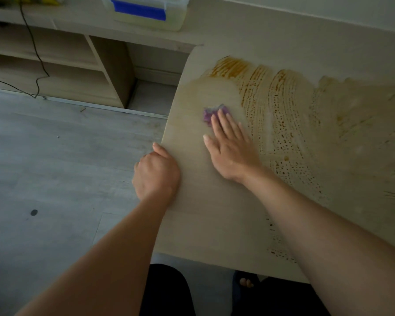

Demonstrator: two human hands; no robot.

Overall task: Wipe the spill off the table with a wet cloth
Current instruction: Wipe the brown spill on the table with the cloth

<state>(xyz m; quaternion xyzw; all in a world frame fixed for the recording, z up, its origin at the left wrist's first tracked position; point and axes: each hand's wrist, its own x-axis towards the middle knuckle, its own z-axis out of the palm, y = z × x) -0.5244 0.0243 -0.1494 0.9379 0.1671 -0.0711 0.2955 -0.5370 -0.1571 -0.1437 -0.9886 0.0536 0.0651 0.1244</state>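
Observation:
A small purple cloth lies on the light wooden table, near its left edge. My right hand presses flat on the cloth with straight fingers, covering most of it. An orange-brown spill is smeared in streaks and dots across the table to the right of the cloth, with a darker patch at the far left. My left hand grips the table's left edge, fingers curled over it.
A clear plastic box with a blue lid clip stands on a low shelf unit at the back. A black cable hangs down to the grey floor. The wall runs along the table's far side.

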